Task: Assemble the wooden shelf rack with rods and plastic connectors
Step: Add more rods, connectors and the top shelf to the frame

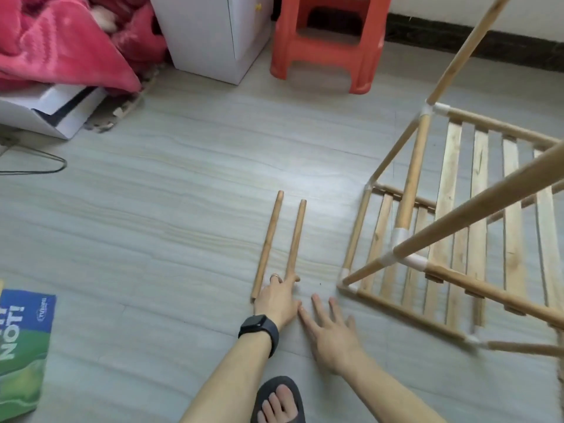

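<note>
Two loose rods lie side by side on the floor (183,209) straight ahead of the person: the left rod (270,245) and the right rod (295,239), near each other but apart and almost parallel. Their long axes run away from the person, leaning a little rightward at the far ends, so the near ends are the ones within reach. The left hand (277,296), a watch (259,328) on its wrist, is the nearer. It sits over the near end of the right rod with fingers bent down either side of it, and the left rod's near end lies just beside it. Whether it has closed round the rod I cannot tell. The right hand (332,334) holds nothing; its fingers are straight and spread, palm down low over the floor, fingertips close by the left hand. The half-built rack (451,209), with a white connector (415,263) at a corner, stands off to the right, so I judge a lifted rod must swing rightward to reach it.
</note>
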`<action>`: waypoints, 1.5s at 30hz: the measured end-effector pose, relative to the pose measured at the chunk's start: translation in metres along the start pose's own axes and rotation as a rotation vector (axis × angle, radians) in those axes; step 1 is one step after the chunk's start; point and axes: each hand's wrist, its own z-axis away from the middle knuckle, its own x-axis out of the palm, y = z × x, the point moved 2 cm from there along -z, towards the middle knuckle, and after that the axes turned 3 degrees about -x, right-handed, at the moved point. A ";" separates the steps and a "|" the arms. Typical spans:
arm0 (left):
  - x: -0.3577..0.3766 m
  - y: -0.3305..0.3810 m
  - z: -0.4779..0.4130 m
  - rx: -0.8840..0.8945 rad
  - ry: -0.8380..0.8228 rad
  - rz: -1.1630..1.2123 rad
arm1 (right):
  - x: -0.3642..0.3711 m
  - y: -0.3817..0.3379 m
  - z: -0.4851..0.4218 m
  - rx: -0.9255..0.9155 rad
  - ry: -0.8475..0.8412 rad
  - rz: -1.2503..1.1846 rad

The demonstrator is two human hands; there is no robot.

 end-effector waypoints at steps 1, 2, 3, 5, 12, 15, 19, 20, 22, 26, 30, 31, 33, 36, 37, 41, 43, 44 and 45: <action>0.004 -0.001 -0.003 -0.001 0.008 -0.013 | 0.003 0.002 -0.001 -0.009 -0.001 0.013; 0.006 -0.001 -0.006 -0.005 0.016 -0.010 | 0.002 0.005 -0.001 -0.015 -0.012 0.015; 0.007 -0.002 -0.007 -0.011 0.023 0.013 | -0.001 0.007 -0.002 -0.019 -0.032 -0.001; 0.000 -0.002 -0.006 -0.019 0.022 0.184 | -0.017 0.009 -0.001 -0.031 -0.078 -0.078; -0.107 0.018 0.035 0.006 0.181 0.764 | -0.107 0.002 0.073 -0.076 0.105 -0.335; -0.171 0.044 0.076 0.181 0.420 0.737 | -0.155 -0.012 0.138 -0.214 0.214 -0.414; -0.250 0.098 0.151 0.526 0.708 0.629 | -0.220 -0.021 0.242 -0.403 0.425 -0.625; -0.267 0.113 0.173 0.620 0.781 0.571 | -0.235 -0.019 0.269 -0.444 0.485 -0.714; -0.296 0.143 0.214 0.778 0.918 0.450 | -0.259 -0.008 0.318 -0.496 0.646 -0.919; -0.319 0.191 0.279 1.028 1.133 0.137 | -0.290 0.033 0.392 -0.588 1.065 -1.423; -0.304 0.221 0.303 1.171 1.204 -0.147 | -0.284 0.068 0.417 -0.639 1.249 -1.819; -0.297 0.226 0.304 1.171 1.218 -0.153 | -0.277 0.075 0.418 -0.596 1.280 -1.879; -0.284 0.234 0.301 1.084 1.203 0.033 | -0.263 0.085 0.415 -0.478 1.345 -2.005; -0.264 0.236 0.282 0.714 0.857 0.737 | -0.243 0.096 0.405 -0.300 1.404 -2.128; -0.255 0.235 0.275 0.588 0.673 0.946 | -0.237 0.100 0.402 -0.268 1.406 -2.154; -0.235 0.231 0.258 0.495 0.416 1.111 | -0.229 0.104 0.393 -0.239 1.363 -2.210; -0.239 0.231 0.253 0.513 0.445 1.084 | -0.227 0.104 0.390 -0.214 1.345 -2.233; -0.242 0.230 0.250 0.521 0.450 1.089 | -0.227 0.104 0.387 -0.207 1.332 -2.243; -0.245 0.230 0.248 0.534 0.437 1.100 | -0.226 0.104 0.385 -0.206 1.318 -2.251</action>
